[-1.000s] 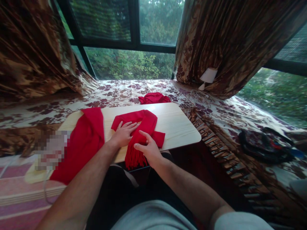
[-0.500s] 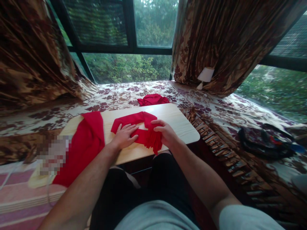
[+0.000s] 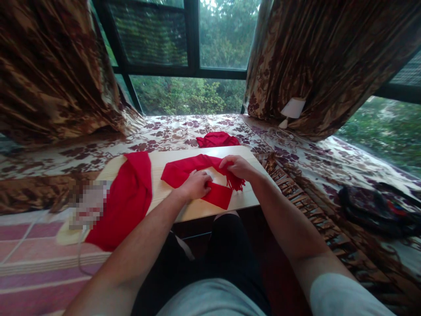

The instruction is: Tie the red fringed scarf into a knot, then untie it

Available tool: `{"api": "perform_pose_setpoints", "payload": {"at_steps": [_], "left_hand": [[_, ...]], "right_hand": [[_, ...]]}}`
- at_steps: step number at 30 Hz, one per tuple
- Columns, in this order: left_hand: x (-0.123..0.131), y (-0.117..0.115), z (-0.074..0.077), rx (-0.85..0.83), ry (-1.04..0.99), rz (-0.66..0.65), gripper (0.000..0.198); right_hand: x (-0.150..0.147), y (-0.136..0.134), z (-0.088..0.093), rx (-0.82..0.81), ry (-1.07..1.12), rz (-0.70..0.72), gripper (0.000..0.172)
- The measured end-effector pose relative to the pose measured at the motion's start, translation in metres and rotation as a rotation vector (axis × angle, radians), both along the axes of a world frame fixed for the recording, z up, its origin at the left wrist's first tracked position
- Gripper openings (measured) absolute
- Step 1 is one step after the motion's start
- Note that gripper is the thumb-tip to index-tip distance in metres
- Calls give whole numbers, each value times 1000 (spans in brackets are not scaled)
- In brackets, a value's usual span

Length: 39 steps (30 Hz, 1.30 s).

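Note:
A red fringed scarf [image 3: 184,169] lies folded into a bent loop on a pale wooden board [image 3: 158,160]. My left hand [image 3: 196,184] rests on its near strip with the fingers curled at the inner edge, beside a small white patch [image 3: 209,174] that I cannot make out. With thumb and fingers closed, my right hand [image 3: 238,166] pinches the far strip just above the dark red fringe [image 3: 237,182]. The near strip ends in a straight edge at the right. Another piece of red cloth [image 3: 131,197] drapes over the board's left side.
Behind the board sits a crumpled red cloth [image 3: 219,139] on the flowered cover [image 3: 177,127]. A white lamp [image 3: 293,108] stands at the back right, near the curtain. To the right lies a dark bag [image 3: 368,213]. A blurred-out item [image 3: 88,204] with a cord is at the left.
My right hand has moved right and slightly up, carrying the fringed end off the near strip. My left hand has shifted right along the scarf, its fingers now curled instead of flat.

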<state>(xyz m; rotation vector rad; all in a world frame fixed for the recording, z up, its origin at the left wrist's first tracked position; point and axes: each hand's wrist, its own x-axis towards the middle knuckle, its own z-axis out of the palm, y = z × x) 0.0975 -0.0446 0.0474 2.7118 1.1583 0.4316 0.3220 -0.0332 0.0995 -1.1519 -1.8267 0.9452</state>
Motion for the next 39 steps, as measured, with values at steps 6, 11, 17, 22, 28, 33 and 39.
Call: {"api": "perform_pose_setpoints", "payload": {"at_steps": [6, 11, 17, 22, 28, 33, 39], "left_hand": [[-4, -1, -3, 28, -189, 1, 9], [-7, -1, -1, -73, -278, 17, 10], [-6, -2, 1, -47, -38, 31, 13], [-4, -3, 6, -96, -73, 69, 10], [-10, -1, 8, -144, -388, 5, 16], [-13, 0, 3, -182, -556, 13, 14], [-12, -9, 8, -43, -558, 249, 4]], "right_hand": [[-15, 8, -20, 251, -192, -55, 34], [-32, 10, -38, 321, -201, -278, 33], [-40, 12, -54, 262, -178, -254, 30], [-41, 10, -50, 267, -124, -263, 25], [-49, -2, -29, 171, -73, -112, 28], [-53, -10, -23, -102, -293, 161, 45], [-48, -6, -21, -250, -308, 194, 34]]}}
